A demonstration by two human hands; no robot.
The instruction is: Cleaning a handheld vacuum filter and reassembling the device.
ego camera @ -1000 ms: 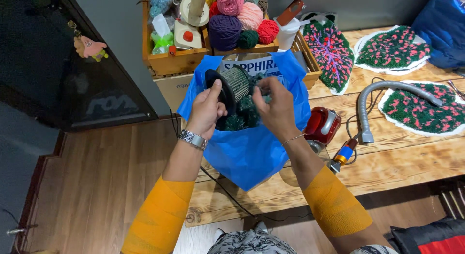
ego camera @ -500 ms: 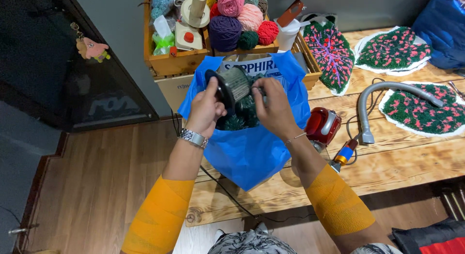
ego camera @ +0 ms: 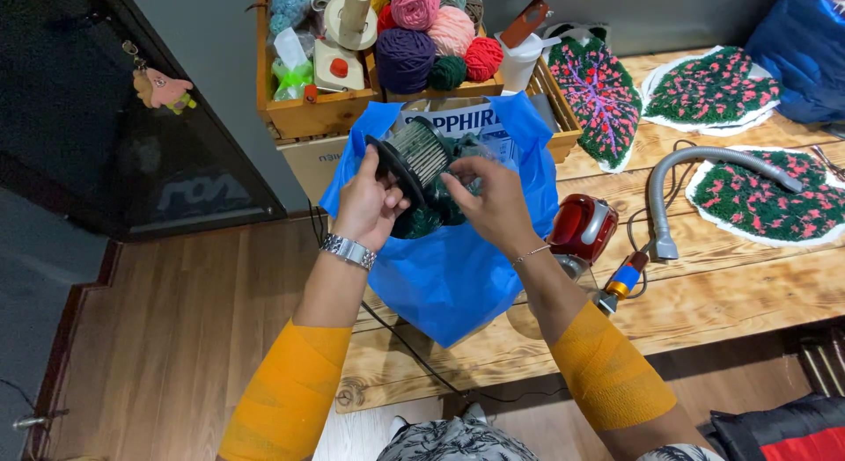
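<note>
Your left hand (ego camera: 368,204) grips a round black vacuum filter (ego camera: 412,159) with pale pleated sides, fingers wrapped around its rim from below and behind, holding it tilted above the open mouth of a blue plastic bag (ego camera: 458,276). Your right hand (ego camera: 491,201) is just beside the filter on its right, fingers curled against the pleats; whether it pinches anything loose you cannot tell. A metal wristwatch (ego camera: 349,249) sits on your left wrist, a thin bracelet (ego camera: 528,254) on the right.

Inside the bag, directly under both hands, lies dark green fluff (ego camera: 431,220). The bag stands on the wooden table (ego camera: 731,285) edge.

Right of your right hand, close to the forearm: a small red canister vacuum (ego camera: 583,227), its grey hose (ego camera: 695,166) curving away further right. Beyond that, well apart from the hands, green tufted rugs with pink spots (ego camera: 757,197).

Ahead of both hands, past the bag: a wooden crate (ego camera: 317,113) holding yarn balls (ego camera: 407,58) in purple, pink, red and green. A black cable (ego camera: 414,351) runs beneath your forearms.
</note>
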